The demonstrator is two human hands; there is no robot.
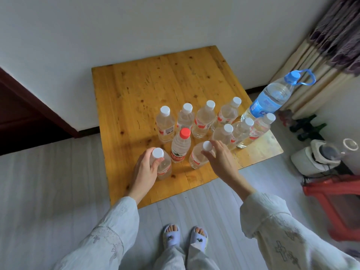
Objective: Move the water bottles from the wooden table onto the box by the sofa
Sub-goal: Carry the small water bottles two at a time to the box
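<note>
Soft, even daylight fills the room, dim rather than bright, and it seems to come from the right, where the curtain (331,45) hangs. The near right corner of the table (259,152) carries a pale sheen of glare. The bottles (204,121) throw faint shadows to the left across the wood, and the darkest patch is the doorway (23,117) at the left edge. Wide-angle distortion bends the wall and floor lines and tilts the big bottle (272,98) outward. The centre is fairly sharp; the edges soften, with the sleeves (282,230) and the clutter on the right slightly smeared. Colours look muted, with a cool cast on the floor (48,182).
</note>
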